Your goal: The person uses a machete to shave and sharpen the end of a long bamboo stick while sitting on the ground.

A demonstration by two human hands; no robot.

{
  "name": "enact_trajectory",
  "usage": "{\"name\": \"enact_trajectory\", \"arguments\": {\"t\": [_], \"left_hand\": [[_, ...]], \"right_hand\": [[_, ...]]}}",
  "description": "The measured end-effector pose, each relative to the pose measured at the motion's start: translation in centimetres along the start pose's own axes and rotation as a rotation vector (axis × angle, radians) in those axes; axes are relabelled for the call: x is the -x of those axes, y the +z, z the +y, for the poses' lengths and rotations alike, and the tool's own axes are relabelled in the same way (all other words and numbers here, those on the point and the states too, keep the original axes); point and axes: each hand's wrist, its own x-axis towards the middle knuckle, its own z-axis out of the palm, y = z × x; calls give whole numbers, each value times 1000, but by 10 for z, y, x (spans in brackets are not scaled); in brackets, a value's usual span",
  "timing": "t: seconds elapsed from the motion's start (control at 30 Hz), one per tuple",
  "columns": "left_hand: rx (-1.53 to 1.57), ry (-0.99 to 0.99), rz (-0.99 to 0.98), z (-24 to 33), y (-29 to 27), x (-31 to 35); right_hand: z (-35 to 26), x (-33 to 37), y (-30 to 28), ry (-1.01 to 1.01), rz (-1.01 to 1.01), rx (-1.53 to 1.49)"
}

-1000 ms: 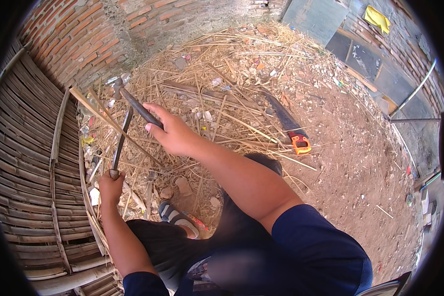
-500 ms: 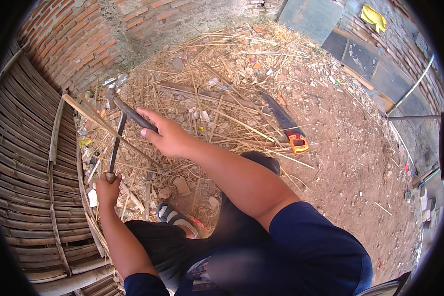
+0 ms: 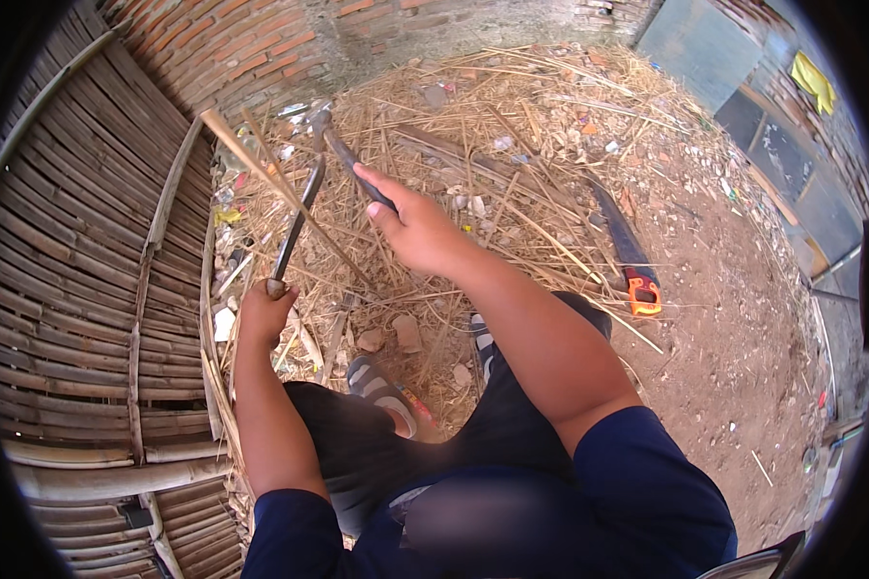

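Observation:
My left hand [image 3: 267, 312] is closed around the handle of a machete [image 3: 297, 229], its narrow dark blade slanting up and away. Closed on the dark handle of a hammer [image 3: 355, 166] is my right hand [image 3: 420, 227]. The hammer's head, slightly blurred, is close to the blade's far end; whether they touch I cannot tell. Crossing the blade is a long bamboo strip [image 3: 278, 185], its pale upper end near the slatted bamboo panel and its lower end among the litter. Where it meets the blade is partly hidden.
Left stands the slatted bamboo panel [image 3: 77, 318]; beyond is a brick wall [image 3: 251, 48]. Straw and bamboo scraps [image 3: 541, 106] cover the dirt. A saw [image 3: 628, 246] with an orange handle lies right of my knee. Stones [image 3: 407, 333] lie near my sandalled foot [image 3: 377, 388].
The view has swung, so the scene sits farther right. My right hand and the hammer have moved a little away from me. Both hands keep their tools, and my second foot has come into view.

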Motion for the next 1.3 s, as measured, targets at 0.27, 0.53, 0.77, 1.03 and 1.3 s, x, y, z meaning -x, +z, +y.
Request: {"name": "enact_trajectory", "arguments": {"t": [0.27,0.53,0.77,1.03,1.3], "left_hand": [[-93,-15,-15,15,-1,3],[-129,-70,-13,0,-3,-8],[-92,-86,-33,-11,-5,-6],[-153,-46,-45,16,-5,4],[-162,36,-34,24,-1,6]], "right_hand": [[-13,1,-2,-42,-5,-91],[19,-7,23,222,-264,154],[-11,-8,-2,66,119,9],[-9,0,-4,54,-52,122],[-18,-1,-5,34,40,21]]}}
